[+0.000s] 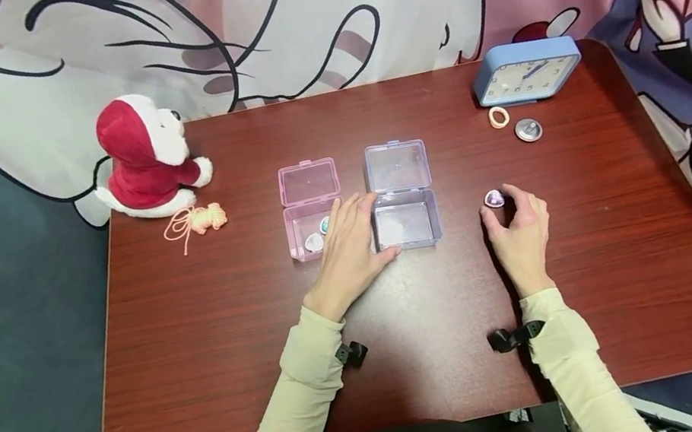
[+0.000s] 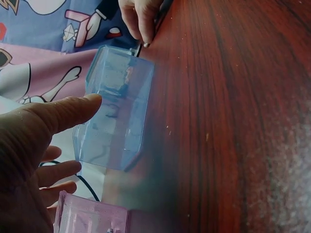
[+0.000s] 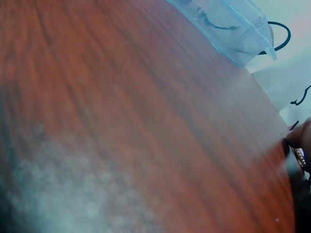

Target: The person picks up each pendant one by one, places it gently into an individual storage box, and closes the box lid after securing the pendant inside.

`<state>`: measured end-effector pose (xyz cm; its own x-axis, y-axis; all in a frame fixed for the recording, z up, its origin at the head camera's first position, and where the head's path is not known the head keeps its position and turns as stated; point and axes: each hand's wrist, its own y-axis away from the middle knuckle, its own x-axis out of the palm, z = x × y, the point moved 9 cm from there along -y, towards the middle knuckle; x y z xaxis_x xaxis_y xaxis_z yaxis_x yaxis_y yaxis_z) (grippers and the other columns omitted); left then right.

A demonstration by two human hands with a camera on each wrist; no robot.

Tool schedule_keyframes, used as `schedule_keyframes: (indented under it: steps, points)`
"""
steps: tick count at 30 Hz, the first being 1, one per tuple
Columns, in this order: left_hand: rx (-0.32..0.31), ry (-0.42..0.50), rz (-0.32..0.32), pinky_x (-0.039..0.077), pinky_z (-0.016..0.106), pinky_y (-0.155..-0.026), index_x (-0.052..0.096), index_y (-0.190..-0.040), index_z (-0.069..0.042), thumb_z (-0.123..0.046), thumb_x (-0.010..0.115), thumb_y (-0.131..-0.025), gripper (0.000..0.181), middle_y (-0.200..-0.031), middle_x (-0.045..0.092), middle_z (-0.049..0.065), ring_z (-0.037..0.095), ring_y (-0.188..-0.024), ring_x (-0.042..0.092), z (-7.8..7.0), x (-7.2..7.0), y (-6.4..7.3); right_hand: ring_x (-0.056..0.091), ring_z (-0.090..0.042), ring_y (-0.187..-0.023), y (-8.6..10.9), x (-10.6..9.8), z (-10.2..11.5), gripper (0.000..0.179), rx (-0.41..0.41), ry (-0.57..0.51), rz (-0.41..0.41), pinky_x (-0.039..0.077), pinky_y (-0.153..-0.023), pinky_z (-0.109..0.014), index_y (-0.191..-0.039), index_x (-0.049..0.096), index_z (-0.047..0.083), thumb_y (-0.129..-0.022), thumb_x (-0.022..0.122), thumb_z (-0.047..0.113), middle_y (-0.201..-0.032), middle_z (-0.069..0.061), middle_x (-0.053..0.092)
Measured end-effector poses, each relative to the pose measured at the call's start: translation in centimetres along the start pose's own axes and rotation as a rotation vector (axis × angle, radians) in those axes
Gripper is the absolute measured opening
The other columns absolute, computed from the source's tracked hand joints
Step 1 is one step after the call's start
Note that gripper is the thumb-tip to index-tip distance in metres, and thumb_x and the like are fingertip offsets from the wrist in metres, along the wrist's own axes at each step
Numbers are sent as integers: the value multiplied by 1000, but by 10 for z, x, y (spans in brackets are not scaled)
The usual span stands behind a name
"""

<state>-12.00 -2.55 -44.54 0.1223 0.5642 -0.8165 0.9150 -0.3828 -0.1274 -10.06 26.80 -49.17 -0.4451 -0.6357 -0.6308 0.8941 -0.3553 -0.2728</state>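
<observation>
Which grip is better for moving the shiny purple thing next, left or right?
Probably the right grip: it's pinching the shiny purple thing. The left grip is farther away, over by the bluish box.

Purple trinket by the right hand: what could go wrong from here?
Slipping: the purple trinket is small and pinched between the thumb and finger of the right hand, so it might drop.

Bumping: the left hand is spread close to both the pink box and the blue box, so it could nudge either.
</observation>
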Motion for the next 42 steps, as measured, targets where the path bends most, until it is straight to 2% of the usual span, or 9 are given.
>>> schedule_keyframes:
  steps: [8, 23, 27, 36, 42]
  points:
    - [-2, -3, -13, 14, 48, -131, 46, -151, -1, -34, 97, -76, 96, -150, 57, 17, 35, -147, 44, 2, -2, 0, 53, -49, -114, -3, 2, 2, 36, -21, -7, -23, 35, -105, -59, -123, 70, -3, -91, 80, 11, -116, -25, 71]
    - [-5, -12, 11, 14, 50, -130, 49, -149, 1, -36, 95, -79, 92, -151, 58, 17, 37, -148, 44, 3, -1, 2, 56, -48, -108, -10, 12, 9, 37, -70, -30, -17, 40, -96, -58, -120, 73, -4, -87, 82, 10, -109, -25, 73]
    - [-4, -9, 15, 13, 50, -130, 48, -150, 0, -36, 94, -80, 92, -151, 57, 16, 36, -149, 43, 3, 0, 2, 58, -47, -106, -8, 17, 22, 37, -111, -63, -16, 42, -94, -58, -120, 73, -4, -87, 83, 12, -107, -24, 73]
    - [-8, -15, 18, 14, 50, -130, 48, -151, -1, -37, 94, -80, 92, -152, 56, 16, 35, -149, 43, 5, 0, 1, 61, -43, -106, -3, 22, 68, 38, -255, -119, -1, 46, -90, -54, -120, 74, -4, -87, 84, 13, -108, -21, 75]
    - [-12, -2, 28, 13, 50, -130, 47, -152, -1, -37, 94, -80, 92, -153, 55, 16, 35, -150, 42, 5, 0, 1, 61, -43, -108, 2, 29, 90, 39, -308, -147, 42, 46, -92, -54, -122, 73, -3, -86, 84, 11, -112, -22, 73]
